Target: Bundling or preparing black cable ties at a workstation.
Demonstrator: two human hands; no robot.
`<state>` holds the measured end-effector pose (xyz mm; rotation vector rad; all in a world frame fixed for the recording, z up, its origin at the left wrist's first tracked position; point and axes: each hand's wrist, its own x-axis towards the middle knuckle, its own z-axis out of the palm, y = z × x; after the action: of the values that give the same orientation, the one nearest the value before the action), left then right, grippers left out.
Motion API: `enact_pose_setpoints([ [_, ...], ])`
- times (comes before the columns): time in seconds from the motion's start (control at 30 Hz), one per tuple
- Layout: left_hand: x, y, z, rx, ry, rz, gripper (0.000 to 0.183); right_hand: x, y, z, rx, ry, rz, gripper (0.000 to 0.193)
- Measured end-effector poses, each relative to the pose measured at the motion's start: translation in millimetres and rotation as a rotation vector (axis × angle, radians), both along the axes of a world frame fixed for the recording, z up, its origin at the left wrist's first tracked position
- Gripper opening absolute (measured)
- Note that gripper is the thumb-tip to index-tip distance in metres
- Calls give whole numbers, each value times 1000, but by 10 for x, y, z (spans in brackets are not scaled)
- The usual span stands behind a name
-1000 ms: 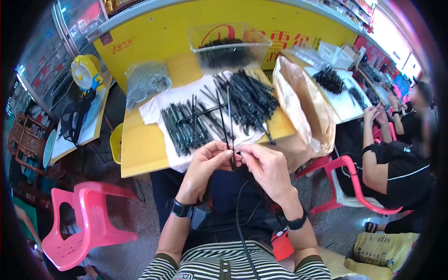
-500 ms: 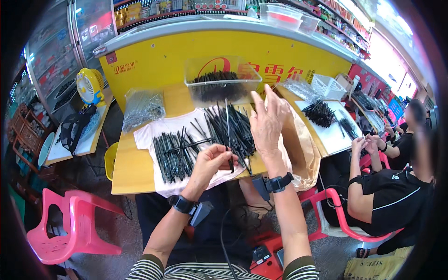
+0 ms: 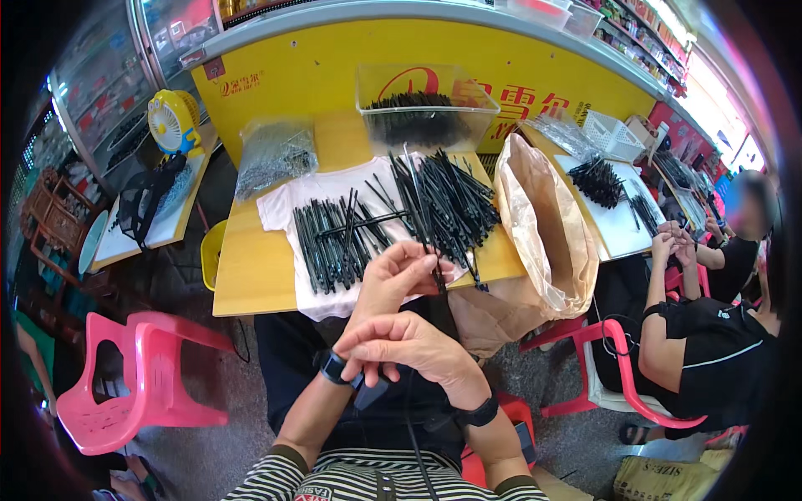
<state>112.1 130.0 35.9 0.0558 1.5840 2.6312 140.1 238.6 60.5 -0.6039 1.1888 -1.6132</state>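
My left hand (image 3: 399, 271) pinches a thin black stick (image 3: 420, 196) with a pale, shiny upper part, held upright over the near table edge. My right hand (image 3: 418, 346) crosses above my left wrist, fingers stretched out and holding nothing; whether it touches the black wristband (image 3: 332, 367) there, I cannot tell. A row of similar black sticks (image 3: 327, 250) lies side by side on a pale pink shirt (image 3: 280, 204) spread over the table. To the right is a denser, messier pile of black sticks (image 3: 464, 200).
Behind the piles stands a clear plastic bin (image 3: 434, 134) with more black sticks. A plastic bag (image 3: 276, 159) lies back left. An open brown paper bag (image 3: 535, 225) stands at the table's right. Pink chairs (image 3: 138, 380) flank me; a co-worker (image 3: 702, 346) sits at right.
My right hand has come down from above the right pile to my left wrist. The left hand keeps its stick. The whole view has shifted slightly.
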Motion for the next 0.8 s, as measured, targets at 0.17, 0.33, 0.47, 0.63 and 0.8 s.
enact_pose_setpoints([
  [0.17, 201, 31, -7, -4, 30, -48, 11, 117, 48, -125, -94, 8, 60, 29],
  [0.33, 237, 13, -38, 2, 30, -52, 12, 182, 13, -171, -56, 26, 34, 29],
  [0.47, 214, -60, -14, -173, 10, -12, 10, 253, -3, 38, 112, 113, -88, 24],
  [0.63, 133, -330, 123, -105, 44, 63, 11, 172, 353, 501, -203, 459, -56, 19],
  [0.8, 96, -409, 255, -140, 35, 34, 14, 52, 390, 580, -840, 367, 456, 24],
])
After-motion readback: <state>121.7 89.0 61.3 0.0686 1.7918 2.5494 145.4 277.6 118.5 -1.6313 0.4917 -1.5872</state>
